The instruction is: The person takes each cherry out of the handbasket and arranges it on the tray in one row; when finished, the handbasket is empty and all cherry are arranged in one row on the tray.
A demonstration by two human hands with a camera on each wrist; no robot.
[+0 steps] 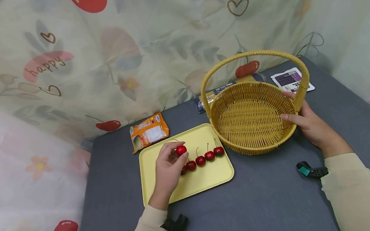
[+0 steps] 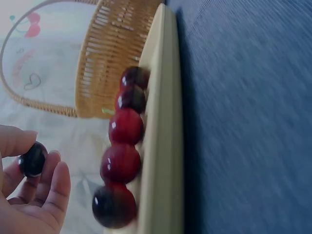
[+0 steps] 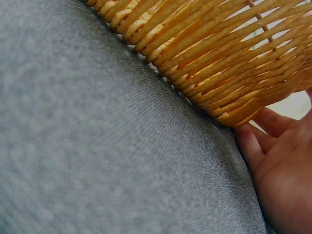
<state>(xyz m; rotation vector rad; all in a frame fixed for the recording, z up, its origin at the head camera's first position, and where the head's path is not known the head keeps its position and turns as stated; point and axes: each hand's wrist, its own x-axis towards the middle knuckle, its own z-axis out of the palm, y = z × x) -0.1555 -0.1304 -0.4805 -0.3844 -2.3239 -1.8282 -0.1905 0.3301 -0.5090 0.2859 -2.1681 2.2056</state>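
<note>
My left hand [image 1: 168, 167] pinches a red cherry [image 1: 181, 150] between thumb and fingertips, raised over a pale yellow tray [image 1: 207, 176]. In the left wrist view that same cherry [image 2: 33, 159] looks dark and glossy. Several more cherries [image 1: 201, 160] with stems lie in a row on the tray; the nearest is partly hidden behind my left hand. To the right stands a woven basket [image 1: 254, 150] with a tall arched handle and nothing inside. My right hand [image 1: 311, 129] grips its right side, thumb over the rim, fingers outside. In the right wrist view the basket's underside [image 3: 195, 63] shows close to the cloth.
An orange snack packet [image 1: 150, 131] lies behind the tray. Behind the basket are a blue and tan package [image 1: 224, 88] and a white and purple packet [image 1: 292, 80]. Grey-blue cloth [image 1: 256, 196] covers the table, with a printed curtain [image 1: 167, 42] at the back.
</note>
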